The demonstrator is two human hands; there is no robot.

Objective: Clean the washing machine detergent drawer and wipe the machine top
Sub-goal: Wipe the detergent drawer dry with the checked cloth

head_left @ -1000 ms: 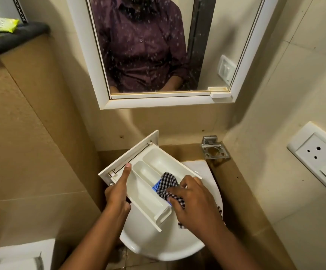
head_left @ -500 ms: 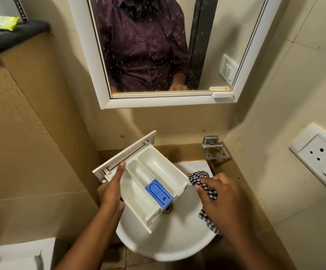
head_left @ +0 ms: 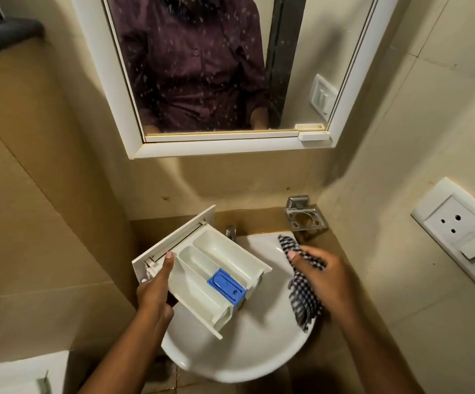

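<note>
A small beige-tiled bathroom, with a mirror [head_left: 230, 66] above a white sink [head_left: 230, 351] set into the corner. The drawer [head_left: 202, 268] is held out over the sink, tilted, probably so any drips and residue fall into the basin. The left hand [head_left: 154, 291] grips its near left side, thumb laid along the edge by the front panel, compartments and the blue insert [head_left: 226, 285] facing up. The right hand [head_left: 324, 277] is curled around a checked cloth [head_left: 304, 297], clear of the drawer at the sink's right rim, perhaps to regather the cloth. A tap [head_left: 231, 231] shows behind the drawer.
</note>
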